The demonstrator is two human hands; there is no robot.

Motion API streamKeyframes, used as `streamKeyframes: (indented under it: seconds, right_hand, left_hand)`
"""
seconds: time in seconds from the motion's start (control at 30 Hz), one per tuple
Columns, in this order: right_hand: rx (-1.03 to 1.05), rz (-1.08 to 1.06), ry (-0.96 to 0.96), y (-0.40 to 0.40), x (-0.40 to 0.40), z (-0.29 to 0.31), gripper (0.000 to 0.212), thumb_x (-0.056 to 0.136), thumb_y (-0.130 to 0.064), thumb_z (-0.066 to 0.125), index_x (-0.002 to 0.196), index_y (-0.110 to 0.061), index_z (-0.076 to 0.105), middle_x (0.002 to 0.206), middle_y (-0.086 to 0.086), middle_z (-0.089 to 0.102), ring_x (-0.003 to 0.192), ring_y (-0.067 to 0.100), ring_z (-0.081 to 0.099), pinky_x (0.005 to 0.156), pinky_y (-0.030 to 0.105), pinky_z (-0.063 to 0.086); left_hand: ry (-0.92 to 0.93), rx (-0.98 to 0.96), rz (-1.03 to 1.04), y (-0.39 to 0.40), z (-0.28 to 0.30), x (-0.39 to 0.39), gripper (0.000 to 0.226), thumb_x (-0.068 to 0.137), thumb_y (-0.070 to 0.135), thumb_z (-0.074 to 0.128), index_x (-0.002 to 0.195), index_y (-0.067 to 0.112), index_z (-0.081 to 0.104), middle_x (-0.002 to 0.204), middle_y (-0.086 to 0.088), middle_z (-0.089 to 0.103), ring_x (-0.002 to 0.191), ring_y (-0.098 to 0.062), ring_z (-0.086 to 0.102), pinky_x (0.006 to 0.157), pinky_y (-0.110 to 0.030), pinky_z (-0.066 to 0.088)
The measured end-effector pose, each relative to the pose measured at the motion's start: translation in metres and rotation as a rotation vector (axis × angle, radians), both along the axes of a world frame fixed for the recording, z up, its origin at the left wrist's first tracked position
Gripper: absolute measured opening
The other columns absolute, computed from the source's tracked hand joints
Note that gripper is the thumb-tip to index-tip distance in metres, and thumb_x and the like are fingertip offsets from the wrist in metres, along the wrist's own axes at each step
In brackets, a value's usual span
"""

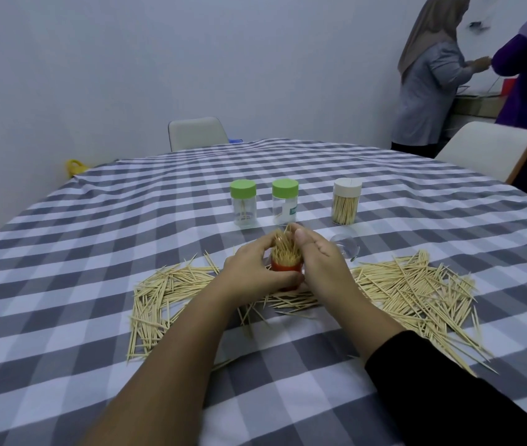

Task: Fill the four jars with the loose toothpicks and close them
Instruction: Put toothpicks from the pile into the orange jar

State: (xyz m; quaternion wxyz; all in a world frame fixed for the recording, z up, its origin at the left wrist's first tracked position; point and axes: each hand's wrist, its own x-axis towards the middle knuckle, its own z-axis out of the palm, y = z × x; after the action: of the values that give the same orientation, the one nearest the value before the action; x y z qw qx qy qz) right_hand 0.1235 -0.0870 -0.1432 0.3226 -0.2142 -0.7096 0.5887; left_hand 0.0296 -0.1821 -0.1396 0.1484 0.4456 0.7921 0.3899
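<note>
Both hands cup one bundle (pixel 284 252) of toothpicks standing in the red cap (pixel 286 268) at tabletop (pixel 94 220) centre: left hand (pixel 255 268) grips from 9 o'clock, right hand (pixel 317 262) from 3. The bundle splays at its top, so a loosened grip likely spills it. The clear jar (pixel 347 247) lies at 2 o'clock; capping could catch stray tips.

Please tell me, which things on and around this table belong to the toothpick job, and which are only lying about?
Job:
- loose toothpicks
- orange part with upright toothpick bundle, gripped by left hand and right hand
- two green-lidded jars
- white-lidded full jar
- clear piece

Lying about:
- two chairs
- yellow object
</note>
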Motion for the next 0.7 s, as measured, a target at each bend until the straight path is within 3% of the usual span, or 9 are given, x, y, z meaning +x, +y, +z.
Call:
streamKeyframes:
  seconds: [0.13,0.23,0.3,0.37,0.43,0.47,0.53,0.6,0.7]
  right_hand:
    - [0.070,-0.065,-0.051,0.002,0.002,0.000,0.030,0.101,-0.024,0.039,0.116,-0.020,0.065,0.097,-0.009,0.065,0.102,0.014,0.061,0.093,0.034,0.048]
    - [0.082,-0.058,-0.102,0.006,0.002,-0.002,0.030,0.097,-0.018,0.042,0.088,-0.023,0.070,0.081,0.002,0.069,0.087,0.022,0.065,0.087,0.045,0.052]
    - [0.062,-0.041,-0.091,0.005,0.002,0.000,0.031,0.098,-0.017,0.040,0.112,-0.021,0.068,0.089,-0.002,0.068,0.086,0.015,0.063,0.086,0.042,0.053]
    - [0.052,-0.015,-0.019,0.005,0.003,0.001,0.040,0.100,-0.019,0.039,0.139,-0.022,0.047,0.124,-0.005,0.059,0.110,0.009,0.056,0.097,0.034,0.049]
    - [0.154,0.046,0.043,0.002,0.005,0.002,0.045,0.101,-0.023,0.040,0.145,-0.029,0.033,0.137,-0.011,0.047,0.123,0.002,0.044,0.104,0.026,0.041]
    - [0.250,0.064,0.036,0.001,0.004,0.001,0.046,0.100,-0.026,0.041,0.145,-0.031,0.032,0.138,-0.012,0.045,0.126,0.000,0.041,0.105,0.024,0.037]
    - [0.477,0.054,-0.037,0.001,0.002,-0.002,0.044,0.100,-0.027,0.043,0.143,-0.027,0.039,0.143,-0.009,0.044,0.132,0.003,0.038,0.108,0.021,0.031]
    - [0.671,0.021,-0.093,0.001,-0.002,-0.006,0.040,0.098,-0.022,0.046,0.139,-0.019,0.047,0.142,-0.003,0.048,0.133,0.008,0.040,0.106,0.014,0.025]
    - [0.752,-0.058,-0.097,0.001,-0.004,-0.009,0.036,0.097,-0.018,0.049,0.132,-0.013,0.055,0.132,0.001,0.057,0.124,0.014,0.049,0.096,0.011,0.029]
  left_hand:
    - [-0.023,0.060,0.000,0.001,-0.002,0.001,0.047,0.081,0.050,0.065,0.126,0.045,0.054,0.124,0.013,0.061,0.115,-0.011,0.054,0.102,-0.039,0.043]
    - [-0.017,0.035,-0.011,0.001,0.000,0.002,0.052,0.078,0.051,0.065,0.128,0.039,0.054,0.122,0.014,0.061,0.116,-0.009,0.055,0.103,-0.036,0.043]
    - [-0.008,-0.010,-0.008,-0.001,0.003,0.004,0.066,0.076,0.042,0.074,0.136,0.039,0.045,0.124,0.014,0.059,0.117,-0.009,0.054,0.102,-0.032,0.043]
    - [-0.038,-0.042,0.001,-0.002,0.004,0.005,0.092,0.070,0.038,0.081,0.146,0.035,0.029,0.128,0.013,0.055,0.118,-0.009,0.053,0.102,-0.031,0.043]
    - [-0.036,-0.087,0.025,-0.002,0.003,0.004,0.103,0.064,0.045,0.081,0.148,0.035,0.022,0.126,0.014,0.053,0.117,-0.010,0.054,0.102,-0.035,0.044]
    - [-0.023,-0.092,0.033,-0.001,0.001,0.003,0.097,0.061,0.051,0.078,0.143,0.039,0.030,0.124,0.015,0.057,0.113,-0.011,0.057,0.100,-0.037,0.046]
    - [0.042,-0.135,0.053,0.000,-0.002,0.001,0.062,0.057,0.055,0.067,0.116,0.044,0.051,0.107,0.016,0.065,0.101,-0.011,0.062,0.093,-0.041,0.049]
    - [0.100,-0.162,0.072,0.002,-0.002,0.002,0.036,0.061,0.049,0.059,0.095,0.039,0.053,0.091,0.016,0.064,0.094,-0.013,0.061,0.092,-0.043,0.047]
    - [0.130,-0.150,0.081,0.001,-0.001,0.005,0.023,0.069,0.046,0.056,0.091,0.037,0.054,0.084,0.016,0.061,0.093,-0.014,0.059,0.094,-0.044,0.044]
